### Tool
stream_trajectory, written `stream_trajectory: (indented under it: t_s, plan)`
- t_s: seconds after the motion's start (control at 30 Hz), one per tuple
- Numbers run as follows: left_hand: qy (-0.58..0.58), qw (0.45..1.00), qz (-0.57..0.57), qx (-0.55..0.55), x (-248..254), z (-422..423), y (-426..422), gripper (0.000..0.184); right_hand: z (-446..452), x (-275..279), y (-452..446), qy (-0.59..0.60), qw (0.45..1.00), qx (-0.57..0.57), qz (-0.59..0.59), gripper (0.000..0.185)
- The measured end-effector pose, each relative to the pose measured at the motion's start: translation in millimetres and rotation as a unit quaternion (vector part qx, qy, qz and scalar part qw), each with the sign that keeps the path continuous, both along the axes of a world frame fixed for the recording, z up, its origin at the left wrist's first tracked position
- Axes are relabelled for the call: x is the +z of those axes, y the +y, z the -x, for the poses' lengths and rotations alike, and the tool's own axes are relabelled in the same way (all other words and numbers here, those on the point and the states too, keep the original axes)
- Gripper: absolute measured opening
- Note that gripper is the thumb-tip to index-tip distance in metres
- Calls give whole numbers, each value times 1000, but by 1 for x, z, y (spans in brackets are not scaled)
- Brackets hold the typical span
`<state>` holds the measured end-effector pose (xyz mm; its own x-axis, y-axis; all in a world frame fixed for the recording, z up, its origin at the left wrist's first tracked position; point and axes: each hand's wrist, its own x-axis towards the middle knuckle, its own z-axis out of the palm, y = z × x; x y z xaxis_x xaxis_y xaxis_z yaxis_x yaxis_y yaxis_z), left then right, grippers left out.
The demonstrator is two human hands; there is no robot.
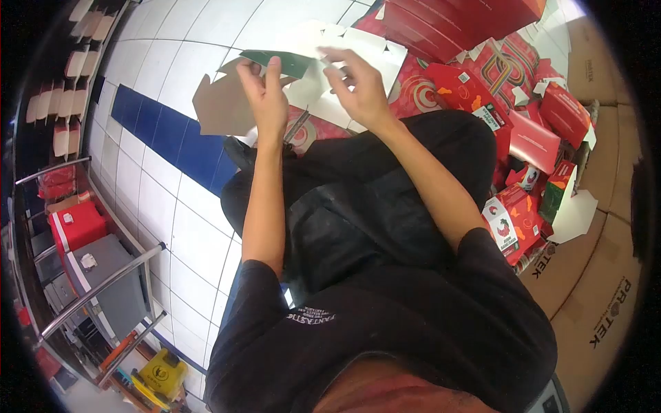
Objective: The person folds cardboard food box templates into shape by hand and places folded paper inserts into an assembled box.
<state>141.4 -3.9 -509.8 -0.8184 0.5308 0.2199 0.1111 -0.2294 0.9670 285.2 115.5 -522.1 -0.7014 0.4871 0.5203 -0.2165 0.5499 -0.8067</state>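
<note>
My left hand [265, 96] is closed on a folded cardboard piece, its thumb on top. One face of this cardboard piece [226, 104] is plain brown, and a narrow panel near my fingers is green. My right hand [359, 88] hovers just right of the green panel, over a large white sheet of card [382, 62]. Its fingers are curled around something small and pale that blurs into the white behind. Beneath the hands, near my crossed legs, lies a narrow grey object [297, 126] of unclear kind.
Red printed boxes [533, 141], some flattened or torn, pile up at my right. Behind them lie large brown cartons [578, 275]. A big red box [461, 27] stands at the top. A metal-railed rack [103, 289] with a grey case runs along the left, beside white floor tiles [189, 227].
</note>
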Motion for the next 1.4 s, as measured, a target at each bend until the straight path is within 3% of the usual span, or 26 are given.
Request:
stream_trajectory:
  t_s: [0.03, 0.07, 0.1, 0.17, 0.23, 0.3, 0.37, 0.5, 0.57, 0.77, 0.9, 0.97, 1.13, 1.2, 1.23, 1.3, 1.33, 1.4]
  plan:
    - [0, 1000, 0, -1, 0, -2, 0, 42, 4, -3, -3, 37, 986, -35, 158, 29]
    - [75, 997, 33, 7, 0, -6, 1, 39, 8, -6, -4, 74, 945, -69, 310, 22]
    - [151, 986, 66, 16, -1, -10, 3, 37, 8, -9, -2, 73, 945, -68, 310, 22]
    - [169, 982, 77, 18, -2, -17, 5, 35, 5, -13, 2, 78, 929, -44, 360, 18]
    - [183, 976, 118, -9, 1, -24, 8, 26, -2, -12, 4, 5, 936, -54, 348, 21]
    - [146, 984, 98, -17, 8, -30, 8, 32, -3, -4, 3, 28, 995, -89, 37, 22]
    - [55, 998, 23, -26, 1, -22, 8, 39, -3, -6, 2, 21, 997, -76, 4, 24]
    - [30, 998, -4, -61, 0, -9, 2, 47, -3, -6, 12, 31, 994, -41, -96, 25]
    - [-6, 996, -47, -76, 2, -12, 2, 49, -3, -9, 16, 31, 996, -37, -74, 24]
    - [64, 993, -18, -98, -14, -17, 10, 52, -8, -8, 10, 30, 998, -45, 39, 18]
    - [43, 992, -5, -117, -19, -31, 10, 53, -7, -6, 2, 24, 988, -83, 130, 17]
    - [66, 989, 86, -105, -11, -34, 9, 56, -5, -7, 4, 14, 991, -82, 104, 17]
    - [161, 976, 99, -113, 2, -23, 6, 51, 3, -20, 19, 31, 996, -20, 84, 26]
    - [147, 967, 152, -146, 6, -20, 1, 50, 1, -19, 23, 3, 985, -8, 170, 26]
    - [146, 967, 151, -146, 5, -16, 0, 50, 0, -18, 24, 2, 986, -9, 169, 26]
    - [308, 916, 190, -175, 2, -6, -3, 49, 0, -16, 28, 7, 995, -60, 81, 30]
    - [308, 916, 191, -173, 6, -6, -5, 49, 1, -16, 32, 8, 997, -81, 0, 32]
    - [265, 915, 237, -190, 15, -7, -9, 47, -2, -16, 32, -26, 997, -70, 19, 33]
